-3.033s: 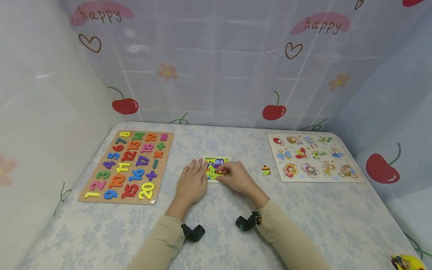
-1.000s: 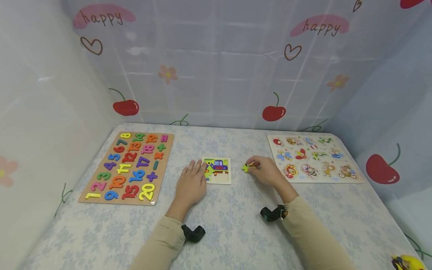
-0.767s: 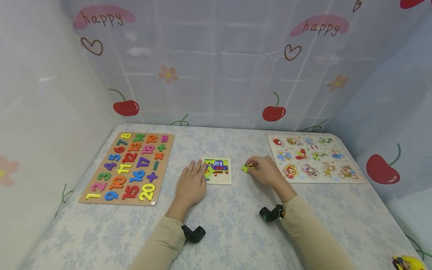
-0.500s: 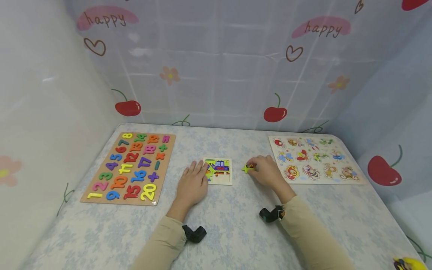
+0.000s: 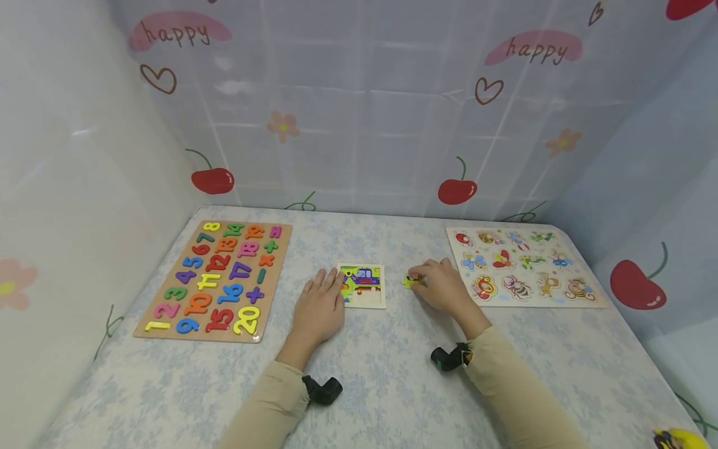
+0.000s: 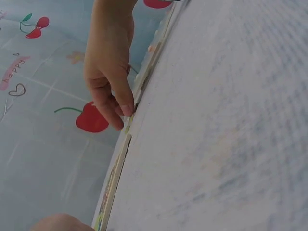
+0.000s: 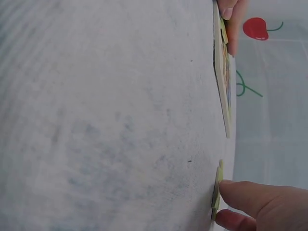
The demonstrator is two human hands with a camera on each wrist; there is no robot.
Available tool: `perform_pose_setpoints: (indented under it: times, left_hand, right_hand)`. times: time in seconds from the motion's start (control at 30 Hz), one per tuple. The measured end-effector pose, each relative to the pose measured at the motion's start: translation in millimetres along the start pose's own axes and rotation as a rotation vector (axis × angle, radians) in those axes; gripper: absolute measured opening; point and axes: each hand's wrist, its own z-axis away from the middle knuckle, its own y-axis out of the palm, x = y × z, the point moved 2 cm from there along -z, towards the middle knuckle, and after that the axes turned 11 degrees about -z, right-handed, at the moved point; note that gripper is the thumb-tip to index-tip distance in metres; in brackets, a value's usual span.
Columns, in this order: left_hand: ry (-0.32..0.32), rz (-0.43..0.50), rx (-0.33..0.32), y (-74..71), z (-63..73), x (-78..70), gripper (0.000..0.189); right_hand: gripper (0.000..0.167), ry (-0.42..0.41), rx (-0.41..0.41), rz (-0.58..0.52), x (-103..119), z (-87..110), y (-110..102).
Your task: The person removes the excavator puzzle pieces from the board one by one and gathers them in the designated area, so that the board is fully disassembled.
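Observation:
A small wooden jigsaw (image 5: 367, 287) with a blue and purple vehicle picture lies mid-table in the head view. My left hand (image 5: 320, 308) lies flat with straight fingers, the fingertips over the jigsaw's left side. To the right of it, my right hand (image 5: 445, 288) holds a green puzzle piece (image 5: 407, 282) at the tabletop between thumb and finger. The right wrist view shows the thumb against the green puzzle piece (image 7: 218, 185), low on the cloth, and the jigsaw (image 7: 220, 82) farther off. Part of the piece is hidden by my fingers.
At left lies a number board (image 5: 210, 280) with colourful digits and signs. An insect picture board (image 5: 527, 268) sits just beyond my right hand. A yellow and black object (image 5: 680, 438) is at the lower right corner. A cherry-print curtain (image 5: 359, 125) stands behind the table.
Three seconds ago my right hand was over the jigsaw; it has moved right, off it. The loose piece then lying near the insect board no longer shows there. My left hand stays put.

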Motion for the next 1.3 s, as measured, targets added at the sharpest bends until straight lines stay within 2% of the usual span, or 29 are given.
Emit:
perform_pose_setpoints:
  times: [0.23,0.4,0.53,0.9,1.0,1.3]
  left_hand:
    - [-0.014,0.009,0.007,-1.0,1.2,2.4,0.053]
    - [0.002,-0.006,0.010,1.5,-0.3,5.9,0.053]
    - [0.015,-0.017,0.012,3.2,-1.3,8.7,0.054]
    - [0.025,0.034,0.049,0.9,-1.8,15.0,0.055]
    - [0.033,0.040,0.051,0.9,-1.7,15.9,0.060]
    - [0.057,0.009,0.077,5.0,-2.1,19.6,0.091]
  right_hand:
    - [0.035,0.003,-0.040,-0.030,2.2,0.7,-0.2]
    - [0.032,-0.026,-0.066,-0.068,6.0,1.7,-1.1]
    - [0.031,-0.035,-0.071,-0.110,9.3,2.3,-1.0]
    - [0.030,-0.059,-0.073,-0.177,13.4,-0.1,5.4]
    - [0.030,-0.057,-0.066,-0.199,15.8,-0.2,7.7]
    - [0.028,-0.056,-0.039,-0.236,32.5,-0.8,15.1]
